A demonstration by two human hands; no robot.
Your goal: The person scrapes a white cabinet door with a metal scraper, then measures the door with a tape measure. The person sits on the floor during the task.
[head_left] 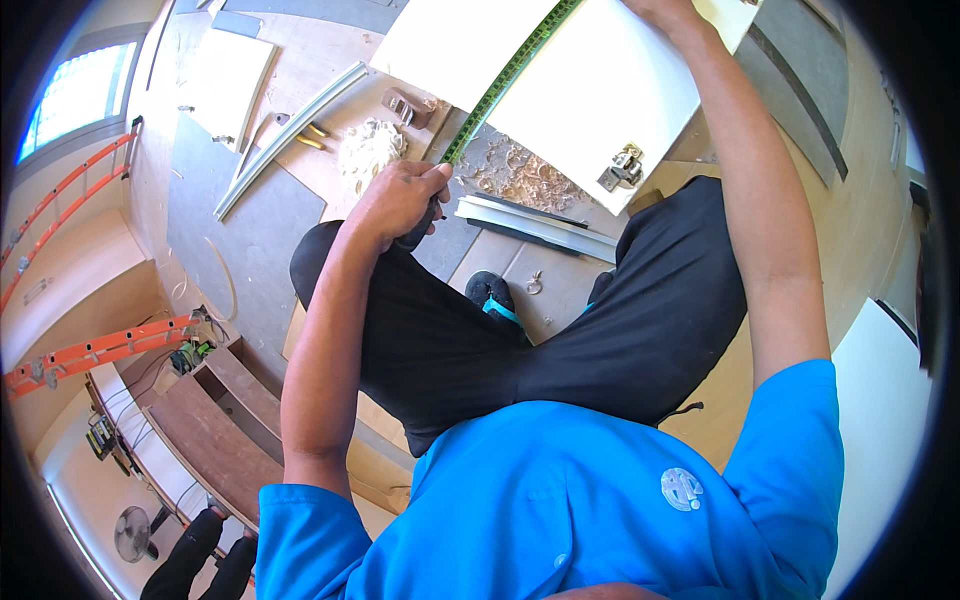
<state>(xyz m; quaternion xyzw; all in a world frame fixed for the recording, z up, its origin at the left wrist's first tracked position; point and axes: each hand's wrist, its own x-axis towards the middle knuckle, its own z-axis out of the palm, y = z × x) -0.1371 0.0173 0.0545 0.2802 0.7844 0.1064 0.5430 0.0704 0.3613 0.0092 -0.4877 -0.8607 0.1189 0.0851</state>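
In my left hand (pixel 400 205) is a tape measure, its dark case (pixel 418 232) partly hidden under my fingers. The green tape blade (pixel 508 75) runs from that hand up and to the right, across a white panel (pixel 590 90), and leaves the picture at the top edge. My right hand (pixel 660 10) is at the panel's far side, cut off by the top edge; its fingertips do not show. A metal hinge (pixel 622 168) is fixed near the panel's close corner.
Wood shavings (pixel 525 175) and a pale curled heap (pixel 372 148) lie by the panel. Around them are a metal strip (pixel 290 140), yellow-handled pliers (pixel 312 137), a white-edged strip (pixel 540 228) and another white panel (pixel 228 80). Orange ladders (pixel 100 352) and a fan (pixel 133 533) stand left.
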